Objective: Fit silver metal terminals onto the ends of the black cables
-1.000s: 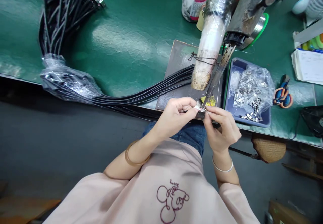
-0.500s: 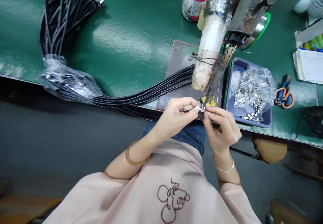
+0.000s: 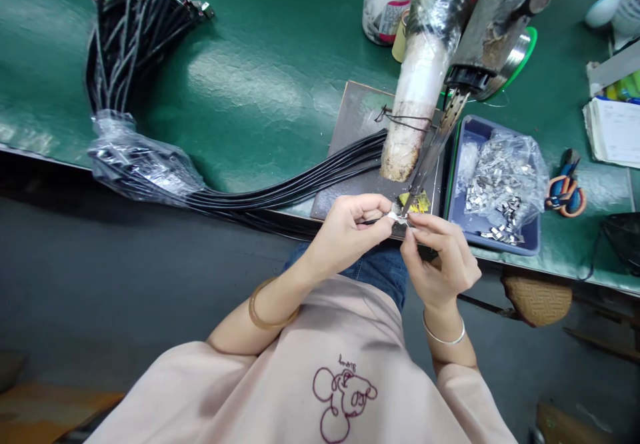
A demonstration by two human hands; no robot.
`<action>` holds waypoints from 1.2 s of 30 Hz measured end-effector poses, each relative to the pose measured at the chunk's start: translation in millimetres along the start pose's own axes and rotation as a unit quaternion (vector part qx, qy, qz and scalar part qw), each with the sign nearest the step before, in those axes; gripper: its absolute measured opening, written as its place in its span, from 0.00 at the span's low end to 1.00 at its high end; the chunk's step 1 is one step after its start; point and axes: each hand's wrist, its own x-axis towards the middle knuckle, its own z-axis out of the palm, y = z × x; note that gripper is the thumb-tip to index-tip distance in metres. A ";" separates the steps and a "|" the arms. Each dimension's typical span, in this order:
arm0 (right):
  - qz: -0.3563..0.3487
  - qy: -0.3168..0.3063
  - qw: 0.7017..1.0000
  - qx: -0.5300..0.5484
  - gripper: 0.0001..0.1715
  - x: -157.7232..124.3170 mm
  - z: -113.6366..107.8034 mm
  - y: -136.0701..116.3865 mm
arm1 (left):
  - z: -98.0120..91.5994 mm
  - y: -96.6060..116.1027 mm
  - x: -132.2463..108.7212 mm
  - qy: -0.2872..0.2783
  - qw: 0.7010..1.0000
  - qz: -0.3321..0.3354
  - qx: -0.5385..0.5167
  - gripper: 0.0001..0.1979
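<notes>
My left hand [image 3: 353, 224] pinches the end of a black cable [image 3: 369, 221], where a small whitish metal connector [image 3: 397, 217] sticks out past the fingertips. Right at that connector is the tip of a soldering iron [image 3: 430, 151], slanting down from a fixed holder above. My right hand [image 3: 443, 251] is closed in a pinch just right of the connector. Whatever lies between its thumb and forefinger is too small to make out. Under the iron tip, a yellow sponge-like piece [image 3: 417, 201] rests on the dark board [image 3: 345, 124].
A wrapped bundle of black cables [image 3: 145, 164] spans the left of the green table [image 3: 280, 31]. A blue tray [image 3: 535, 241] at right holds a bag of metal connectors. Orange-handled cutters [image 3: 565, 191] lie beyond it. A taped duct [image 3: 415, 91] hangs beside the iron.
The right thumb has shifted slightly down from the connector. My left hand stays almost in place, and the whole view has moved a little.
</notes>
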 end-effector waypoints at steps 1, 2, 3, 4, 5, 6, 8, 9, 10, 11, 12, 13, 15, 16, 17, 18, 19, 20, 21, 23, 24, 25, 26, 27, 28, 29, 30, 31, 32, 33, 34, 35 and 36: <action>0.001 -0.005 1.000 0.001 0.11 -0.5 0.0 0.2 | -0.5 -0.8 0.0 -0.002 1.000 -0.006 0.000 0.09; 0.002 -0.010 1.000 0.003 0.11 -0.9 0.1 0.5 | -0.9 -1.7 0.0 -0.003 1.000 -0.009 0.002 0.09; 0.004 -0.015 1.000 0.004 0.11 -1.1 0.2 0.7 | -1.2 -2.6 0.1 -0.004 1.000 -0.011 0.004 0.09; 0.005 -0.018 1.000 0.005 0.11 -1.1 0.5 0.9 | -1.4 -3.3 0.3 -0.004 1.000 -0.011 0.007 0.09; 0.006 -0.018 1.000 0.007 0.12 -0.8 0.8 1.0 | -1.5 -3.8 0.5 -0.003 1.000 -0.010 0.010 0.09; 0.007 -0.018 1.000 0.010 0.12 -0.4 1.1 1.0 | -1.4 -3.9 0.8 -0.001 1.000 -0.009 0.013 0.09; 0.011 -0.012 1.000 0.014 0.13 1.0 1.5 0.6 | -1.1 -3.1 1.2 0.003 1.000 -0.005 0.018 0.09; 0.012 -0.008 1.000 0.015 0.14 1.8 1.5 0.0 | -0.8 -2.1 1.3 0.004 1.000 -0.003 0.019 0.09; 0.013 -0.003 1.000 0.014 0.14 2.7 1.5 -0.6 | -0.6 -0.9 1.2 0.005 1.000 0.000 0.019 0.09; 0.014 0.000 1.000 0.012 0.14 3.6 1.3 -1.5 | -0.3 0.4 1.1 0.006 1.000 0.004 0.019 0.09; 0.014 0.002 1.000 0.009 0.14 4.4 1.0 -2.4 | 0.0 1.8 1.0 0.006 1.000 0.007 0.019 0.09; 0.015 0.003 1.000 0.007 0.14 5.2 0.7 -3.3 | 0.2 3.0 0.8 0.005 1.000 0.009 0.018 0.09; 0.016 0.001 1.000 0.004 0.14 6.2 0.0 -4.8 | 0.5 4.6 0.6 0.001 1.000 0.011 0.014 0.10; 0.015 0.000 1.000 0.004 0.14 6.4 -0.4 -5.3 | 0.5 4.9 0.6 0.000 1.000 0.011 0.011 0.10; 0.015 0.000 1.000 0.005 0.14 6.4 -0.8 -5.6 | 0.3 4.8 0.7 -0.002 1.000 0.009 0.008 0.10; 0.013 -0.001 1.000 0.006 0.14 6.2 -1.2 -5.6 | 0.0 4.5 0.8 -0.003 1.000 0.005 0.007 0.10; 0.011 -0.005 1.000 0.007 0.14 5.7 -1.6 -5.4 | -0.5 3.9 0.8 -0.003 1.000 0.000 0.005 0.10; 0.008 -0.010 1.000 0.008 0.14 5.0 -2.0 -4.9 | -1.1 3.0 0.8 -0.004 1.000 -0.008 0.004 0.09; 0.005 -0.016 1.000 0.008 0.13 4.3 -2.3 -4.4 | -1.7 2.0 0.8 -0.006 1.000 -0.016 0.002 0.09; -0.002 -0.031 0.999 0.008 0.13 2.8 -2.7 -3.3 | -3.0 -0.1 0.4 -0.012 0.999 -0.031 -0.003 0.09; -0.003 -0.036 0.999 0.008 0.13 2.2 -2.8 -2.8 | -3.5 -1.1 0.2 -0.015 0.999 -0.036 -0.007 0.09; -0.003 -0.039 0.999 0.009 0.13 1.8 -2.8 -2.5 | -3.9 -1.8 0.0 -0.017 0.999 -0.038 -0.010 0.09; -0.001 -0.040 0.999 0.011 0.12 1.6 -2.8 -2.3 | -4.1 -2.3 -0.3 -0.019 0.999 -0.039 -0.011 0.09; 0.001 -0.040 0.999 0.015 0.12 1.6 -2.9 -2.2 | -4.1 -2.6 -0.5 -0.020 0.999 -0.040 -0.011 0.09; 0.005 -0.041 0.999 0.020 0.11 1.6 -3.3 -2.2 | -4.0 -2.6 -0.8 -0.022 0.999 -0.040 -0.011 0.09; 0.010 -0.041 0.999 0.024 0.11 1.5 -4.2 -2.1 | -3.8 -2.5 -1.1 -0.024 0.999 -0.041 -0.010 0.09; 0.018 -0.037 0.999 0.028 0.11 1.4 -5.5 -2.1 | -3.4 -2.1 -1.5 -0.025 0.999 -0.044 -0.009 0.09; 0.029 -0.027 0.999 0.036 0.11 1.0 -7.4 -2.0 | -3.1 -1.7 -2.0 -0.026 0.999 -0.047 -0.008 0.08; 0.040 -0.009 0.998 0.049 0.11 0.4 -9.9 -1.9 | -2.7 -1.3 -2.7 -0.026 0.998 -0.049 -0.008 0.08; 0.050 0.015 0.996 0.068 0.10 -0.5 -12.7 -1.8 | -2.3 -0.9 -3.5 -0.027 0.998 -0.051 -0.008 0.08; 0.059 0.049 0.993 0.093 0.09 -1.6 -15.7 -1.8 | -2.1 -0.6 -4.3 -0.027 0.998 -0.050 -0.007 0.08; 0.071 0.082 0.987 0.119 0.08 -2.6 -18.5 -1.9 | -1.8 -0.5 -5.1 -0.027 0.998 -0.048 -0.006 0.08; 0.083 0.110 0.980 0.141 0.08 -3.7 -20.8 -2.1 | -1.6 -0.4 -5.8 -0.029 0.999 -0.044 -0.004 0.08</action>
